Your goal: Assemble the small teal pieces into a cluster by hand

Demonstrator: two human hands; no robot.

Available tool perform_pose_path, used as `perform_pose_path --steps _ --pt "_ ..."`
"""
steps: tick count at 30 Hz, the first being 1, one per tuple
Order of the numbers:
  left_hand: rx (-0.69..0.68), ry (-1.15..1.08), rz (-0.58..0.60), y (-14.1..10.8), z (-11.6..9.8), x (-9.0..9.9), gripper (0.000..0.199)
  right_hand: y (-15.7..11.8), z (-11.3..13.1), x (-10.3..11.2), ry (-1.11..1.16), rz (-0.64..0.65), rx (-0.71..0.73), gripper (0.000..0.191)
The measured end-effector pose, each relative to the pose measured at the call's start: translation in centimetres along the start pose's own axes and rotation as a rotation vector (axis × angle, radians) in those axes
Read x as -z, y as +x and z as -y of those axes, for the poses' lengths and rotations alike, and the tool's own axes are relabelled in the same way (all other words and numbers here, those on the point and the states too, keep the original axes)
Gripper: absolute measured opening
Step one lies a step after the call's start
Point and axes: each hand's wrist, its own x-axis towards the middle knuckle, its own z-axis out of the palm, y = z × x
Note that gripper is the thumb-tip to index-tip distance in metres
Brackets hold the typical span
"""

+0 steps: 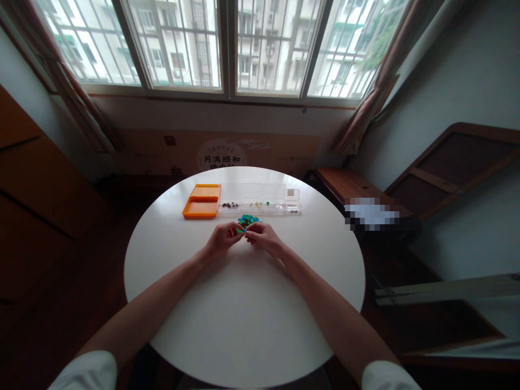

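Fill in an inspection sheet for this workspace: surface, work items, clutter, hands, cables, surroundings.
Surface: round white table, light-coloured top.
Work items: pile of small blue and green pieces; to its left and behind, an open orange case; beside the case, clear plastic containers with dark pieces and pale pieces.
Clutter: pale pixelated item at the wooden bench on the right; cannot tell what it is.
Hands: left hand and right hand at the pile's near edge, fingertips close together; grip too small to tell.
Cables: nothing seen.
Surroundings: barred window ahead, curtains at both sides, printed panel below.
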Motion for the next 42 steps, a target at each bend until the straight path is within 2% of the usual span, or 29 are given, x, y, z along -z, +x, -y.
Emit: perform_pose_path --steps 42 --pt "-0.002 0.072 0.032 0.00 -0.29 0.15 0.022 0.27 -0.44 0.13 0.035 0.006 0.003 0.030"
